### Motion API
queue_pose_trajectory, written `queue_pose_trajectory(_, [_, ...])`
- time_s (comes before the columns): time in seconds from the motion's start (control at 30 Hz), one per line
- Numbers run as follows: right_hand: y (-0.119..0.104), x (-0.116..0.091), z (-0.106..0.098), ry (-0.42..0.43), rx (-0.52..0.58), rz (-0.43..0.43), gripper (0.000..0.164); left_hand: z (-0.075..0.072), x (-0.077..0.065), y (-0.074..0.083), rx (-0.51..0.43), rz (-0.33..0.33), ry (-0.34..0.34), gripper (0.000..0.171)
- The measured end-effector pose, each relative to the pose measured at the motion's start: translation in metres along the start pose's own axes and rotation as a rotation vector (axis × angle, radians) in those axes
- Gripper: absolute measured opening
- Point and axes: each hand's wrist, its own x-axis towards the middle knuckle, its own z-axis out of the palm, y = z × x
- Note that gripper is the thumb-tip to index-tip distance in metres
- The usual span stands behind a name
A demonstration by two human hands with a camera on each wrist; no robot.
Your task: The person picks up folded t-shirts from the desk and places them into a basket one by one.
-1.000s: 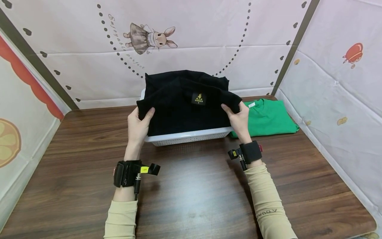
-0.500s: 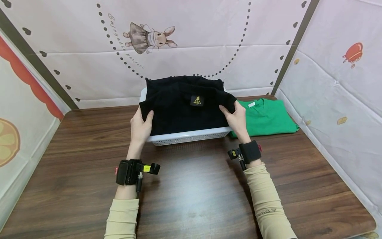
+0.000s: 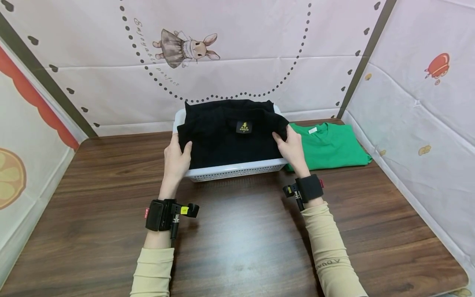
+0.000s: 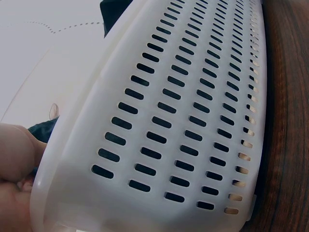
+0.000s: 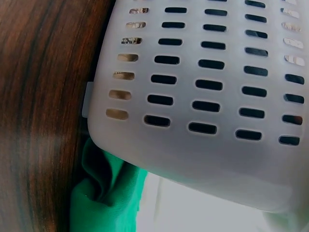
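A folded black T-shirt (image 3: 230,144) with a yellow-printed neck label lies over and partly inside a white plastic basket (image 3: 233,168). At its left edge, my left hand (image 3: 177,159) holds the cloth between thumb and fingers, beside the basket's left rim. My right hand (image 3: 292,148) pinches the shirt's right edge, thumb on top and fingers mostly hidden under the fabric. In the left wrist view, part of the left hand (image 4: 17,159) shows at the basket's rim, next to a bit of dark cloth. The right wrist view shows the slotted basket wall (image 5: 193,159) and no hand.
A folded green T-shirt (image 3: 334,146) lies on the wooden table (image 3: 237,239) right of the basket, its edge close against the basket's base. Printed white cloth walls (image 3: 237,78) stand behind and at both sides of the table.
Both hands have lowered the black T-shirt into the basket and drawn slightly inward. Its far edge has dropped, and more of the basket's rim shows at the back corners.
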Motion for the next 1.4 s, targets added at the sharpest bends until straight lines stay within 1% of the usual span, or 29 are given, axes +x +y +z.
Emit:
queue_pose_trajectory(0.2, [0.0002,0.001,0.0012,-0.004,-0.046,-0.003,0.04,0.0005,-0.0003,0.0006,0.012,-0.012,0.004,0.041])
queue_pose_trajectory(0.3, [-0.0004,0.001,0.0012,-0.012,-0.071,0.007,0.036,0.0007,0.0001,0.0005,0.017,-0.016,0.003,0.042])
queue_pose_trajectory(0.43, [-0.0011,0.0008,0.0006,-0.033,-0.108,0.038,0.031,0.0008,0.0003,0.0003,0.027,-0.006,0.002,0.043])
queue_pose_trajectory(0.57, [-0.0015,0.0014,0.0003,-0.05,-0.141,0.048,0.034,0.0006,-0.0005,0.0011,0.041,0.003,-0.008,0.044])
queue_pose_trajectory(0.73, [-0.0018,0.0014,0.0004,-0.069,-0.166,0.039,0.036,0.0005,-0.0008,0.0018,0.08,0.0,-0.056,0.048])
queue_pose_trajectory(0.83, [-0.0019,0.0018,0.0005,-0.085,-0.188,0.037,0.039,0.0006,-0.0006,0.0023,0.088,-0.004,-0.075,0.049])
queue_pose_trajectory(0.93, [-0.0025,0.0019,-0.0001,-0.101,-0.201,0.036,0.042,0.0007,-0.0006,0.0027,0.087,-0.001,-0.078,0.048])
queue_pose_trajectory(1.1, [-0.0027,0.0021,-0.0005,-0.117,-0.217,0.047,0.05,0.0025,-0.0008,0.0023,0.079,0.042,-0.055,0.046])
queue_pose_trajectory(1.17, [-0.0025,0.0022,-0.0001,-0.115,-0.221,0.053,0.055,0.0034,-0.0009,0.0022,0.074,0.054,-0.044,0.046])
queue_pose_trajectory(1.27, [-0.0023,0.0017,0.0002,-0.09,-0.199,0.053,0.059,0.004,-0.0012,0.0025,0.069,0.052,-0.039,0.048])
queue_pose_trajectory(1.33, [-0.0017,0.001,-0.0003,-0.067,-0.161,0.05,0.059,0.0043,-0.0017,0.0027,0.071,0.046,-0.045,0.049])
queue_pose_trajectory(1.4, [-0.0006,0.0003,-0.0017,-0.033,-0.1,0.047,0.057,0.0046,-0.0024,0.0025,0.072,0.053,-0.056,0.05])
